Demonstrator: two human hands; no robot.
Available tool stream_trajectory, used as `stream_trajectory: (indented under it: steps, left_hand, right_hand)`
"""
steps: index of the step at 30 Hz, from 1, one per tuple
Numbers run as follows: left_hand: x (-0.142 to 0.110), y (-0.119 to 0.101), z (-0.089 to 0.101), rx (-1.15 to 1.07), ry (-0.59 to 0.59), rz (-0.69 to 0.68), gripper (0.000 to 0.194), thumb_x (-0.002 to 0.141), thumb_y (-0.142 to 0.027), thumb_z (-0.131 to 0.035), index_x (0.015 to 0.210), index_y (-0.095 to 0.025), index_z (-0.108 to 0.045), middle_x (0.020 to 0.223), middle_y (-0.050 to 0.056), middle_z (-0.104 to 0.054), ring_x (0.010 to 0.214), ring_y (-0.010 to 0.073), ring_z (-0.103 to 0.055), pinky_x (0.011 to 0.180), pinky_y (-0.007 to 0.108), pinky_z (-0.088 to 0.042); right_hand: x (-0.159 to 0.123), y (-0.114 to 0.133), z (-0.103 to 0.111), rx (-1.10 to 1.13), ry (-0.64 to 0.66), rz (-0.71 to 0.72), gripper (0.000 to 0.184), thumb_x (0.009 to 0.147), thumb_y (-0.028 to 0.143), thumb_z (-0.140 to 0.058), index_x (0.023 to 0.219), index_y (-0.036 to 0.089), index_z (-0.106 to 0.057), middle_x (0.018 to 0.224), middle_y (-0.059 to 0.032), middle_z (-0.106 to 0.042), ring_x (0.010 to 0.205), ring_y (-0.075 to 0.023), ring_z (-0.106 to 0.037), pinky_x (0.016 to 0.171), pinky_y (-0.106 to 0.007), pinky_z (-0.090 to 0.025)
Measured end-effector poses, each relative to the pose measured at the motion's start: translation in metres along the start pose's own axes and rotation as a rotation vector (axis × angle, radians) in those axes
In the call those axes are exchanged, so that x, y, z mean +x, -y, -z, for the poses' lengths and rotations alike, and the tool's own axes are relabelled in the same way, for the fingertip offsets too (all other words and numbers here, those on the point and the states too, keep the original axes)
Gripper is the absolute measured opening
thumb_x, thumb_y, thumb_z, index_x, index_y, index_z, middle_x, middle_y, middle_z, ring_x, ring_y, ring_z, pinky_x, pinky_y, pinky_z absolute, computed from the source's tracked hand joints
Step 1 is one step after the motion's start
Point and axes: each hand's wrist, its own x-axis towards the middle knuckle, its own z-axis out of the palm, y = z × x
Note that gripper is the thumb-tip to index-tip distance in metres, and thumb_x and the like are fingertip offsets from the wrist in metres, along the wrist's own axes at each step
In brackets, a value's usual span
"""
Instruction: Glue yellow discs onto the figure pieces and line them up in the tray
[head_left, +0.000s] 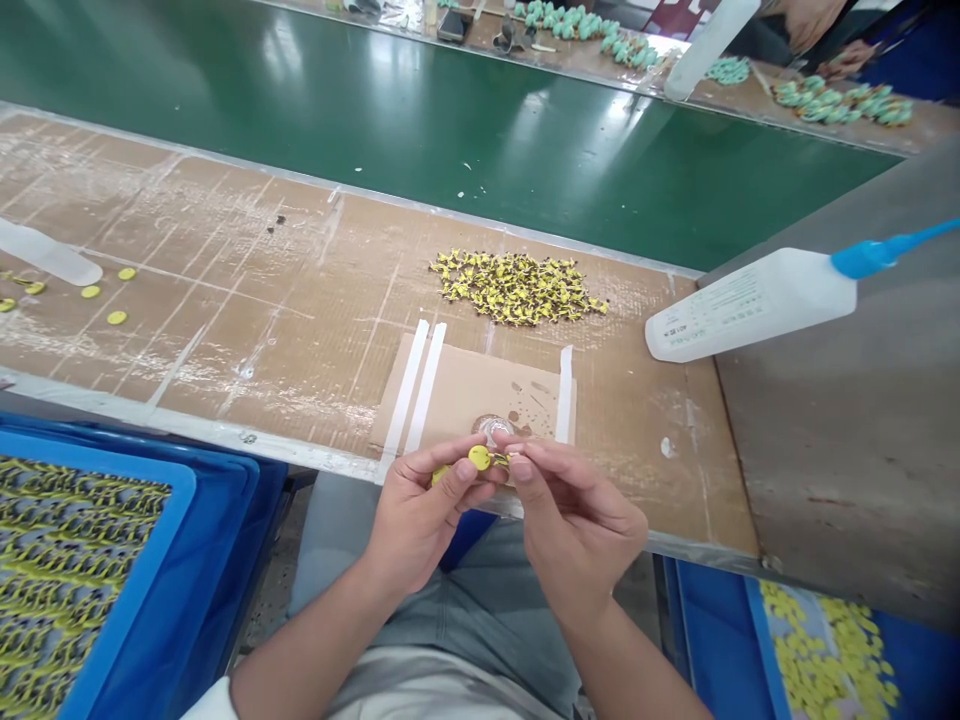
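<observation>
My left hand point(424, 510) pinches a small round yellow disc point(479, 458) with dark marks on its face. A second bit of yellow point(440, 474) shows between its fingers. Close against it, my right hand point(574, 520) is closed at the fingertips on a small yellow-and-dark piece point(501, 460), which meets or nearly meets the disc; I cannot tell if they are joined. Both hands are above the table's front edge, just in front of a taped cardboard sheet point(457, 390) with a shiny wet-looking patch point(493, 428) and brown spots.
Behind the sheet lies a heap of small yellow-and-black pieces point(517, 288). A white bottle with blue nozzle point(750, 305) leans by a metal panel point(847, 420) at right. Blue trays point(187, 500) flank me. Across the green belt point(375, 110) are turquoise pieces point(840, 100) and another person's hand point(847, 60).
</observation>
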Motion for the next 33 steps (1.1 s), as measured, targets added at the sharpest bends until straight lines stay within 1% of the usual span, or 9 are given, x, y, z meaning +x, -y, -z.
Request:
stream_trajectory:
  steps: [5,16,20,24,27,33]
  left_hand:
    - [-0.0008,-0.0004,0.0008,0.017,0.004,0.005,0.020,0.082,-0.019,-0.074,0.101,-0.020,-0.078,0.094,0.006,-0.079,0.083,0.0104,-0.074,0.077,0.012,-0.057]
    - [0.0013,-0.0037,0.0000,0.027,0.009,0.006,0.019,0.082,-0.020,-0.074,0.100,-0.021,-0.078,0.102,0.006,-0.078,0.083,0.0106,-0.074,0.075,0.011,-0.057]
    - [0.0017,-0.0033,0.0019,0.025,0.009,-0.001,0.018,0.081,-0.019,-0.075,0.099,-0.021,-0.078,0.098,0.005,-0.079,0.082,0.0103,-0.074,0.075,0.011,-0.057]
    - [0.0013,-0.0019,0.0025,0.026,0.008,-0.017,0.019,0.080,-0.019,-0.076,0.099,-0.022,-0.078,0.098,0.005,-0.079,0.080,0.0099,-0.074,0.074,0.010,-0.057]
    - [0.0006,-0.0013,0.0020,0.028,-0.001,-0.032,0.019,0.079,-0.019,-0.077,0.097,-0.022,-0.079,0.097,0.006,-0.079,0.081,0.0105,-0.074,0.074,0.010,-0.057]
    - [-0.0011,-0.0014,0.0003,0.027,-0.034,-0.032,0.017,0.077,-0.021,-0.079,0.094,-0.021,-0.080,0.096,0.006,-0.079,0.076,0.0100,-0.074,0.069,0.010,-0.057]
  right_hand:
    - [0.0003,0.0006,0.0010,-0.064,0.009,0.050,0.028,0.077,0.001,-0.072,0.094,0.022,-0.075,0.095,-0.0041,-0.075,0.090,-0.0209,-0.073,0.074,-0.032,-0.063]
    - [0.0028,0.0003,0.0011,-0.117,0.048,0.095,0.030,0.076,-0.001,-0.071,0.094,0.022,-0.075,0.093,-0.0036,-0.075,0.087,-0.0213,-0.073,0.075,-0.036,-0.062]
    - [0.0038,-0.0002,-0.0007,-0.141,0.047,0.116,0.029,0.075,-0.001,-0.072,0.094,0.022,-0.074,0.092,-0.0037,-0.075,0.086,-0.0208,-0.073,0.075,-0.035,-0.062]
    - [0.0040,-0.0001,-0.0004,-0.160,0.076,0.138,0.027,0.077,0.003,-0.072,0.094,0.023,-0.074,0.092,-0.0035,-0.075,0.085,-0.0214,-0.073,0.076,-0.038,-0.063]
    - [0.0032,0.0003,0.0009,-0.173,0.096,0.136,0.026,0.077,0.005,-0.072,0.095,0.024,-0.073,0.094,-0.0038,-0.076,0.086,-0.0222,-0.074,0.075,-0.039,-0.064]
    - [0.0012,0.0011,0.0027,-0.139,0.106,0.114,0.031,0.075,0.000,-0.072,0.095,0.024,-0.074,0.094,-0.0041,-0.075,0.086,-0.0234,-0.074,0.073,-0.038,-0.063]
